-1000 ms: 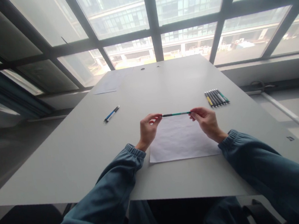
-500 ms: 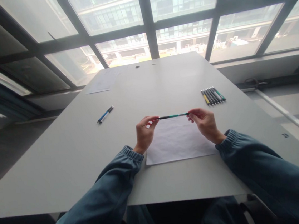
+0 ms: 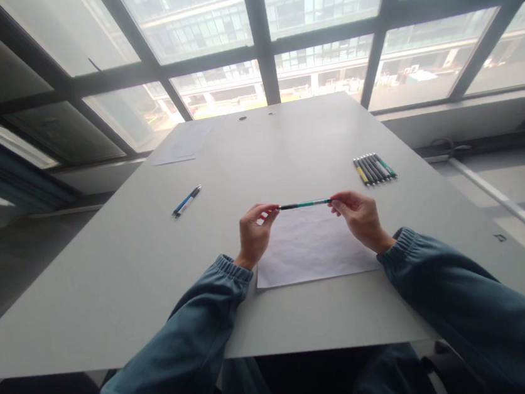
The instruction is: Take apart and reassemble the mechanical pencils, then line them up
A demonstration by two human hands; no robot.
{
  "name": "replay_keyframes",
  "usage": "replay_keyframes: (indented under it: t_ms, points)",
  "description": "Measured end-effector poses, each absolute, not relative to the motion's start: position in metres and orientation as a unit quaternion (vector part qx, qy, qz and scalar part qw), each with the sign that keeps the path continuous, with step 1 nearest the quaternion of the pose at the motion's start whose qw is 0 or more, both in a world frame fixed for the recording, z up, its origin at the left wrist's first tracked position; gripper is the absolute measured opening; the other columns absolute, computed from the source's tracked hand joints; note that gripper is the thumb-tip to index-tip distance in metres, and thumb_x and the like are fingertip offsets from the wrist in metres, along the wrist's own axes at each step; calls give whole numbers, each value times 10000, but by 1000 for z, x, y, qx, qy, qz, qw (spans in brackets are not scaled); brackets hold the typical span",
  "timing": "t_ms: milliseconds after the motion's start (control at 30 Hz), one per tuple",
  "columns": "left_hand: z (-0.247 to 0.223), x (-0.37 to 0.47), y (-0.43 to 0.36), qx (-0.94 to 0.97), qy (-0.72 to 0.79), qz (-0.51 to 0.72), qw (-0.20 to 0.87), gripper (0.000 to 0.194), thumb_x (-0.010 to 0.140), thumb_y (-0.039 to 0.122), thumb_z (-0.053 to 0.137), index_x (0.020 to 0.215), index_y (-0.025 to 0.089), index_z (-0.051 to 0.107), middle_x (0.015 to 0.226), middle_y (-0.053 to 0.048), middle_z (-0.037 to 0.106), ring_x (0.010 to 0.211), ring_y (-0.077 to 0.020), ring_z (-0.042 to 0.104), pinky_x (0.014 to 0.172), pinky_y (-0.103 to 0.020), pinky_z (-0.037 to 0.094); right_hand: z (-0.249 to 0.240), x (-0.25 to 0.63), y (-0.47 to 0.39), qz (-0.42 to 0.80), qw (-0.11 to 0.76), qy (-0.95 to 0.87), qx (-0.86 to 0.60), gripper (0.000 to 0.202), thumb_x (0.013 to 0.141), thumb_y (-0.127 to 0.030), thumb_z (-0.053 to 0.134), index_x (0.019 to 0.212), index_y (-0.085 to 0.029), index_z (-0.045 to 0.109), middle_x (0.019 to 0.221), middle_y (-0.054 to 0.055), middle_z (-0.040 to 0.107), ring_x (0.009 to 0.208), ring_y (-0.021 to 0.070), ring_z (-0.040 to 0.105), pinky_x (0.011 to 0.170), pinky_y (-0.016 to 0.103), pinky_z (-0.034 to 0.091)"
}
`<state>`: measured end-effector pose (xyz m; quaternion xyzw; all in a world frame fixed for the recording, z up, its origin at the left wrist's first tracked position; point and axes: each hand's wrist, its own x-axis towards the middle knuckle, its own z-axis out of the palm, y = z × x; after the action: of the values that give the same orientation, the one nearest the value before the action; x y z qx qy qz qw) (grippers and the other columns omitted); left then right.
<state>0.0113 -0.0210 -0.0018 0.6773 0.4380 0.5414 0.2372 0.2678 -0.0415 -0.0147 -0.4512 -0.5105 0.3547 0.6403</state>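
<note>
Between my two hands a slim black and green pen [image 3: 305,204] is held level, above the far edge of a white paper sheet [image 3: 316,251]. My left hand [image 3: 255,230] pinches its black end with thumb and fingertips. At the opposite end, the fingertips of my right hand [image 3: 358,214] are closed on the green tip. To the right and farther off lies a row of several pens [image 3: 375,169], mostly black, with yellow and green ones at its ends. Blue and black pens [image 3: 186,201] lie side by side to the left.
The white table [image 3: 112,290] reaches to the windows. Another paper sheet [image 3: 181,144] lies at its far left. A small dark round piece [image 3: 243,118] sits near the far edge, and a small dark mark [image 3: 500,237] shows at the right.
</note>
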Motion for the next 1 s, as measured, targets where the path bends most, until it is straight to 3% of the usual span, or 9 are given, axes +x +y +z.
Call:
replay_keyframes:
  t_ms: [1000]
  points:
    - [-1, 11, -22, 682, 440, 536, 234, 169, 886, 351, 723, 943, 206, 789, 922, -60, 749, 827, -167, 677, 718, -283, 530, -14, 269, -43, 345, 631, -514, -468, 209, 795, -359, 771, 879, -172, 737, 756, 54, 753, 610, 152, 640, 549, 288, 515]
